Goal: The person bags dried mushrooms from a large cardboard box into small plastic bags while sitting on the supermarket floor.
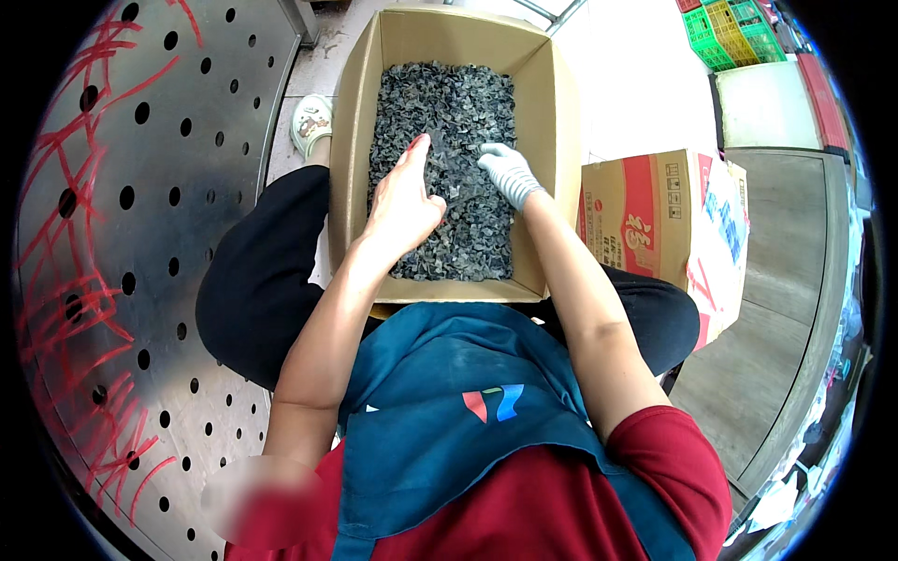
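A cardboard box [452, 289] with raised walls stands before me between my knees. Dark grey-green dried flakes [456, 245], perhaps dried leaves or fungus, cover its bottom. Over the left half of the flakes is my left hand [407, 200], bare, with fingers extended towards the far side and the thumb apart; nothing shows in it. My right hand [506, 174] wears a pale striped glove and reaches into the flakes near the right wall, fingers pointing left. Its fingers are bent, and whether they hold flakes is not clear.
A perforated metal panel [158, 231] with red marks stands at the left. Right of the box is a printed carton [635, 217] beside a grey wooden surface [779, 231]. Green and yellow plastic crates [733, 35] stand at the far right. My shoe [313, 126] is left of the box.
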### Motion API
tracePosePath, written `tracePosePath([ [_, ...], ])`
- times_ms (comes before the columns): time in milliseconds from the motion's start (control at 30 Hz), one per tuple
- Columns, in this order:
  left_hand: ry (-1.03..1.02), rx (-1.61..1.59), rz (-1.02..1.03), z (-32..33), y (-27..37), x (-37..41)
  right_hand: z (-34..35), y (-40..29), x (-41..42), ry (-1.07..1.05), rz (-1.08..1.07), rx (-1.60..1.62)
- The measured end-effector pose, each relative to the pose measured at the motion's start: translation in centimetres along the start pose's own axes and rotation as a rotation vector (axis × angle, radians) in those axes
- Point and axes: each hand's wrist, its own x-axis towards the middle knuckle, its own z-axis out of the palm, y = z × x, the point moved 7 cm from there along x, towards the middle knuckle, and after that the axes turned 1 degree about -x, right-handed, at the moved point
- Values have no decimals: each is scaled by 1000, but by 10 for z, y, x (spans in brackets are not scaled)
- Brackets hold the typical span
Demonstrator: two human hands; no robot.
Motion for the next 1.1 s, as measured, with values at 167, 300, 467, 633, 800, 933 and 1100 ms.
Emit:
tracePosePath([
  [167, 5, 9, 3, 1, 0, 0, 34, 12, -21, -33, 73, -485],
  [300, -23, -20, -23, 0, 2, -1, 58, -1, -50, -206, -32, -717],
  [467, -36, -15, -23, 3, 5, -1, 68, 15, -67, -324, -2, -589],
  [633, -1, 37, 26, 4, 5, -1, 95, 26, -85, -661, -19, -333],
  [800, 25, -34, 39, -3, 10, -5, 103, 7, -112, -556, -198, -382],
  [933, 25, -39, 35, -5, 12, -4, 110, 21, -110, -584, -118, -225],
  [1100, 45, -69, 8, -5, -1, -2, 105, 37, -98, -547, 17, 201],
])
